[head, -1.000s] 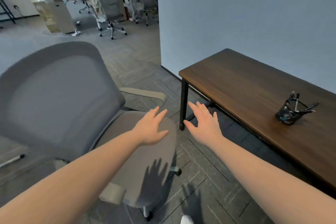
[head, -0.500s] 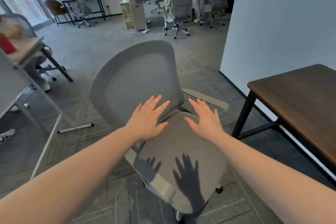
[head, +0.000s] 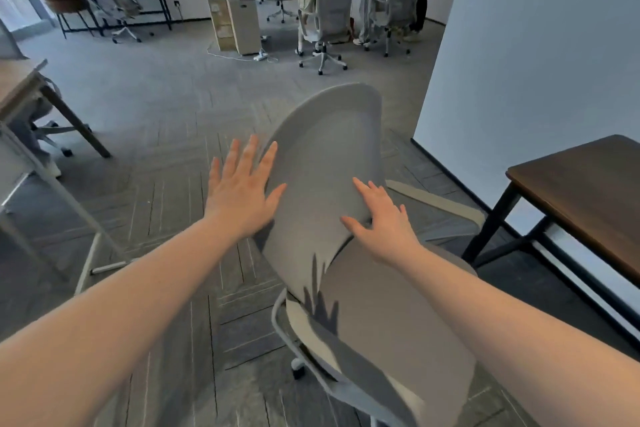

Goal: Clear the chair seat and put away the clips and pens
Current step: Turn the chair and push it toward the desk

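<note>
A grey office chair stands in front of me, its backrest (head: 329,163) turned edge-on toward the left and its bare grey seat (head: 391,315) below my right arm. My left hand (head: 242,191) is flat with fingers spread at the backrest's left edge. My right hand (head: 379,218) rests open on the lower right part of the backrest, above the seat. Neither hand holds anything. No clips or pens show in this view.
A dark wooden table (head: 585,191) with black legs stands at the right, against a white wall. Another desk (head: 20,90) juts in at the left. Further back are office chairs (head: 329,17), a desk and standing people. The floor is grey carpet tile.
The view has swung left, so the table's pen holder left the frame. The chair has rotated, its backrest now edge-on. Both hands rose from over the seat to the backrest.
</note>
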`<state>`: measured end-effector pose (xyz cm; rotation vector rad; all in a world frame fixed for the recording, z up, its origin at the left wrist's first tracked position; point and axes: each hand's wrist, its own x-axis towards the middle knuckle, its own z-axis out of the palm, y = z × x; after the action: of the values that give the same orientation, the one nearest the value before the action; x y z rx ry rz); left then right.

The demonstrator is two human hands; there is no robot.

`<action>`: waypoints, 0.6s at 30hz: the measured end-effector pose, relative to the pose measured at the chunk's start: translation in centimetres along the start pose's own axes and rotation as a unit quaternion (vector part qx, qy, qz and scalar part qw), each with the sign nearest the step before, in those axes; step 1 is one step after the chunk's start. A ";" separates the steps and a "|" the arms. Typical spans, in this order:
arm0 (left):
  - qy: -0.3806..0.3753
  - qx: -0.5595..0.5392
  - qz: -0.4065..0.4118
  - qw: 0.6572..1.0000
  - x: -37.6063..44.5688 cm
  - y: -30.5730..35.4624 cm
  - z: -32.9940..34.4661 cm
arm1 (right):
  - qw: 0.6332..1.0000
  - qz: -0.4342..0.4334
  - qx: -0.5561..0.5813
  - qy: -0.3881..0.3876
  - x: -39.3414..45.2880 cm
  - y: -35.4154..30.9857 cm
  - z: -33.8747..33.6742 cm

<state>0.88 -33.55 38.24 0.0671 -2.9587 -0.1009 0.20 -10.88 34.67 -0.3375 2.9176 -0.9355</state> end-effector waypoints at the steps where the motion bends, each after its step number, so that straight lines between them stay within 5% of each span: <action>1: -0.004 -0.007 0.012 1.000 0.7 -0.9 0.1 | 1.000 0.005 0.002 0.001 0.6 -0.9 0.6; 5: -0.048 -0.122 0.026 0.991 3.4 -4.0 0.6 | 0.999 0.018 0.040 0.012 3.7 -5.4 3.0; 10: -0.163 -0.312 0.081 0.933 4.2 -4.2 2.0 | 0.986 0.028 0.160 0.033 6.9 -10.5 3.6; 18: -0.172 -0.301 0.144 0.927 3.9 -4.6 1.7 | 0.973 0.094 0.205 0.044 9.8 -12.3 2.0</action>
<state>-3.08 -38.27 36.89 -0.5128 -3.0747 -1.0626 -6.77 -23.98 40.28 0.0059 2.6702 -1.5055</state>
